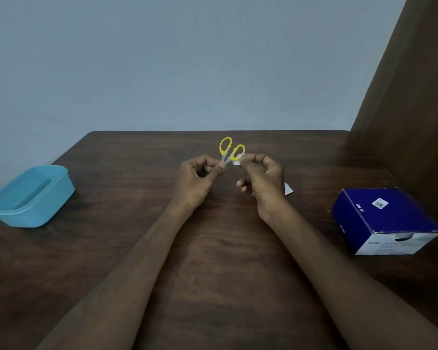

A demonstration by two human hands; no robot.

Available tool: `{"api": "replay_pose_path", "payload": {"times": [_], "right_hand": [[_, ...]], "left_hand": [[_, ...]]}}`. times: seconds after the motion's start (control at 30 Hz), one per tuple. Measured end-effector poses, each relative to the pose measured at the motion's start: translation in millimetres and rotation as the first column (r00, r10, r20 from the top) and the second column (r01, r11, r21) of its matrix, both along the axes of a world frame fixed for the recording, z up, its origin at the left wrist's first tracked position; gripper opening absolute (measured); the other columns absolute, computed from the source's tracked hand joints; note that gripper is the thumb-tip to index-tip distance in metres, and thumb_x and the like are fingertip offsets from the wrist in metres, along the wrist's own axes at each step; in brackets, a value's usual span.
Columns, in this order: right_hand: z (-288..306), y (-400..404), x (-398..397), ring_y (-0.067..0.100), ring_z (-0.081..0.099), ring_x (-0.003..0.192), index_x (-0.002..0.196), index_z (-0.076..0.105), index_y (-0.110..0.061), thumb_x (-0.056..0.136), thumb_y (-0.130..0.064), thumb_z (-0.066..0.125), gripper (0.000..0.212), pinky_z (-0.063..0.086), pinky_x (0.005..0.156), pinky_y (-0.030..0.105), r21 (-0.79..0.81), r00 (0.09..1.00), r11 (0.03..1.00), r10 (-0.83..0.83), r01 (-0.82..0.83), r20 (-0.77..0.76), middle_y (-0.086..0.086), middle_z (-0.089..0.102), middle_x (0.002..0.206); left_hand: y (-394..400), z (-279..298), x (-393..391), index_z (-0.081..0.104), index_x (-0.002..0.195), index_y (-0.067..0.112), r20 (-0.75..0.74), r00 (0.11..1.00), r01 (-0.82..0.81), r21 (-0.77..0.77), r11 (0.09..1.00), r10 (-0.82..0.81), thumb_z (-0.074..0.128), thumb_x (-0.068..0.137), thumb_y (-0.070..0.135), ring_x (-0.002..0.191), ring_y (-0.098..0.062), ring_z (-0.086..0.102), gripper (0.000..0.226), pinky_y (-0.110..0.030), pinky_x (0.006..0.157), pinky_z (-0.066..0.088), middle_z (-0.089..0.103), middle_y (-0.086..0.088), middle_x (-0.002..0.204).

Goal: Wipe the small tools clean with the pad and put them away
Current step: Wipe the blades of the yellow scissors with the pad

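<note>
Small scissors point(228, 149) with yellow handles are held above the middle of the brown table point(213, 248), handles pointing up and away. My left hand point(197, 180) pinches them at the blade end, and the blades are hidden in its fingers. My right hand point(262, 179) pinches a small white pad point(238, 160) against the right handle loop. A torn white wrapper point(288, 188) lies on the table just behind my right hand.
An open light-blue plastic container point(31, 198) stands at the table's left edge. A dark blue cardboard box point(384, 221) sits at the right, next to a brown wall panel point(415, 109). A grey-blue wall is behind the table.
</note>
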State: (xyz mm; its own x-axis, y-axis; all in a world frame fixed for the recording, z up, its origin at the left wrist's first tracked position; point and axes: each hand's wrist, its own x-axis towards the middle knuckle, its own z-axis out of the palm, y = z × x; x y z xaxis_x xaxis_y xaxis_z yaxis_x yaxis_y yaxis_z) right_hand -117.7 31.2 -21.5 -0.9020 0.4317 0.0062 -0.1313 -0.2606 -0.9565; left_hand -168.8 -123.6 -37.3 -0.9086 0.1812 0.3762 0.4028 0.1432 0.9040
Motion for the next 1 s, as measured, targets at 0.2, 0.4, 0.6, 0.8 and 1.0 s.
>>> {"api": "replay_pose_path", "payload": {"times": [0.2, 0.4, 0.6, 0.8, 1.0], "right_hand": [[-8, -3, -3, 0.012, 0.06, 0.044, 0.109, 0.072, -0.008, 0.1, -0.016, 0.073, 0.012, 0.044, 0.043, 0.023, 0.151, 0.999, 0.987, 0.05, -0.05, 0.003, 0.001, 0.082, 0.095], [-14, -3, -5, 0.015, 0.061, 0.054, 0.09, 0.08, -0.011, 0.101, -0.028, 0.071, 0.022, 0.046, 0.051, 0.026, 0.31, 0.996, 0.947, 0.084, -0.086, 0.02, 0.009, 0.077, 0.076], [-15, -3, -5, 0.014, 0.054, 0.048, 0.085, 0.079, -0.008, 0.1, -0.032, 0.073, 0.029, 0.044, 0.051, 0.024, 0.315, 0.998, 0.947, 0.059, -0.064, 0.027, 0.012, 0.071, 0.063], [-18, 0, -6, 0.018, 0.063, 0.056, 0.084, 0.081, -0.017, 0.1, -0.031, 0.072, 0.023, 0.049, 0.06, 0.031, 0.333, 0.997, 0.94, 0.07, -0.077, 0.034, 0.005, 0.074, 0.066], [-19, 3, -7, 0.013, 0.069, 0.061, 0.1, 0.076, -0.009, 0.103, -0.007, 0.064, 0.013, 0.054, 0.06, 0.027, 0.247, 1.0, 0.969, 0.016, -0.018, 0.012, 0.008, 0.079, 0.084]], "left_hand": [[0, -1, 2, 0.078, 0.082, 0.018, -0.062, 0.998, -0.034, -0.095, 0.995, 0.028, 0.08, 0.097, 0.022, 0.066, -0.006, 0.068, 0.016, -0.022, 0.065, 0.051, 0.079, 0.002, 0.075], [0, -2, 6, 0.081, 0.081, 0.022, -0.171, 0.984, -0.089, -0.263, 0.961, 0.044, 0.082, 0.095, 0.031, 0.064, -0.001, 0.069, 0.016, -0.019, 0.06, 0.049, 0.077, 0.011, 0.073], [-1, 4, 14, 0.082, 0.088, 0.03, -0.351, 0.93, -0.261, -0.425, 0.867, 0.108, 0.08, 0.093, 0.039, 0.066, 0.004, 0.066, 0.011, -0.024, 0.06, 0.049, 0.079, 0.015, 0.079], [-1, 1, 11, 0.084, 0.091, 0.031, -0.367, 0.917, -0.303, -0.38, 0.874, 0.158, 0.081, 0.094, 0.039, 0.064, 0.009, 0.064, 0.01, -0.019, 0.061, 0.051, 0.08, 0.018, 0.081], [-1, 0, 4, 0.083, 0.084, 0.028, -0.166, 0.958, -0.267, -0.222, 0.938, 0.234, 0.086, 0.091, 0.034, 0.066, 0.006, 0.072, 0.009, -0.018, 0.064, 0.054, 0.078, 0.016, 0.072]]}}
